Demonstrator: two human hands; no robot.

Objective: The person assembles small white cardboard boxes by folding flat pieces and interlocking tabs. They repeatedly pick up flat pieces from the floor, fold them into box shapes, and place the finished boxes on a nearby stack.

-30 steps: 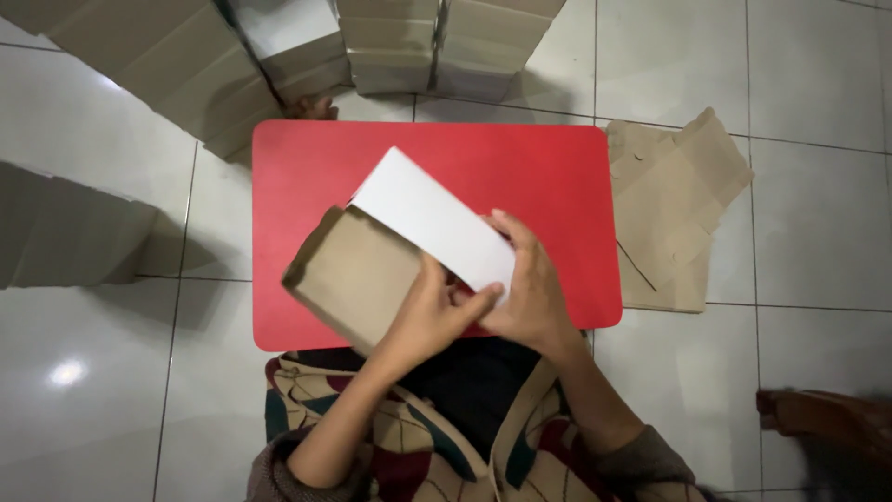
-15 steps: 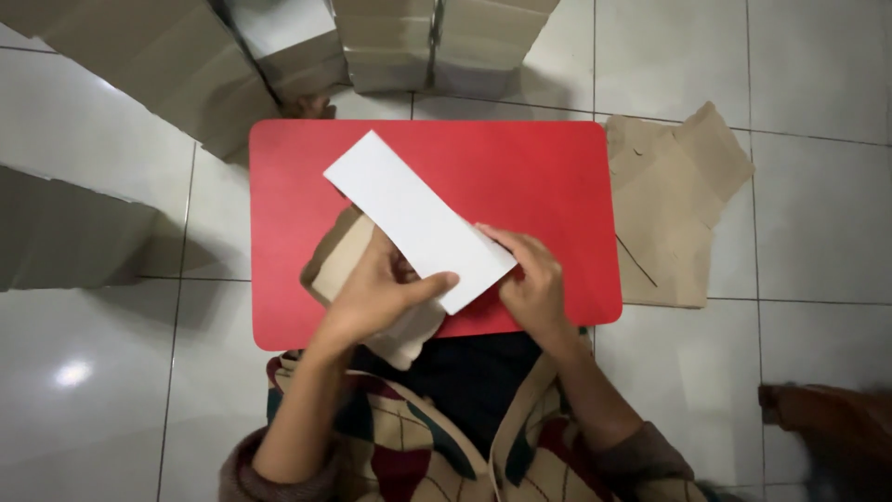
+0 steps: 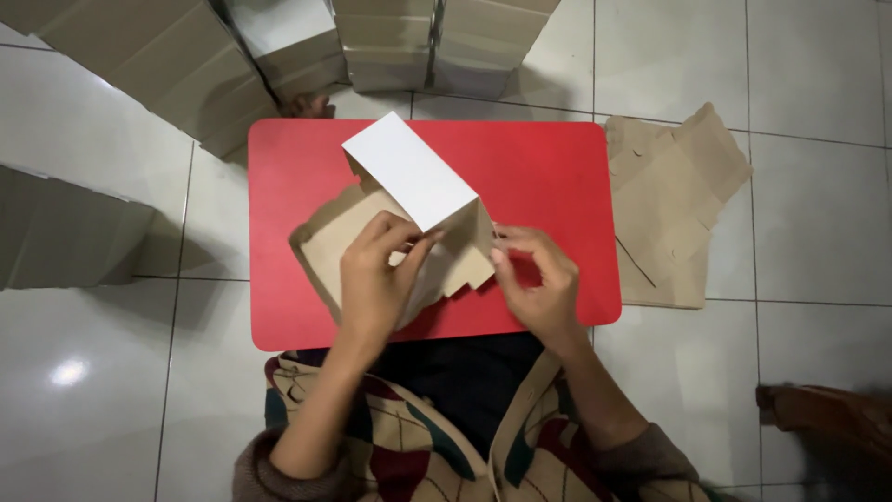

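Note:
A half-folded cardboard box point(image 3: 409, 200), white outside and brown inside, stands on a small red table point(image 3: 548, 167). Its white panel tilts up toward the far side. My left hand point(image 3: 376, 279) grips the box's near side, fingers curled over a brown flap beside the white panel. My right hand point(image 3: 539, 279) pinches the box's right-hand brown flap with thumb and fingers. Both hands are over the table's near half.
A pile of flat brown cardboard blanks point(image 3: 674, 204) lies on the tiled floor right of the table. Stacks of folded boxes point(image 3: 279, 46) line the far side, and more stand at the left point(image 3: 65, 228). A brown object point(image 3: 827, 418) sits at lower right.
The box has been turned and opened up: its white panel swung from lying across the table to tilting up at the far side. Both hands shifted onto its brown flaps.

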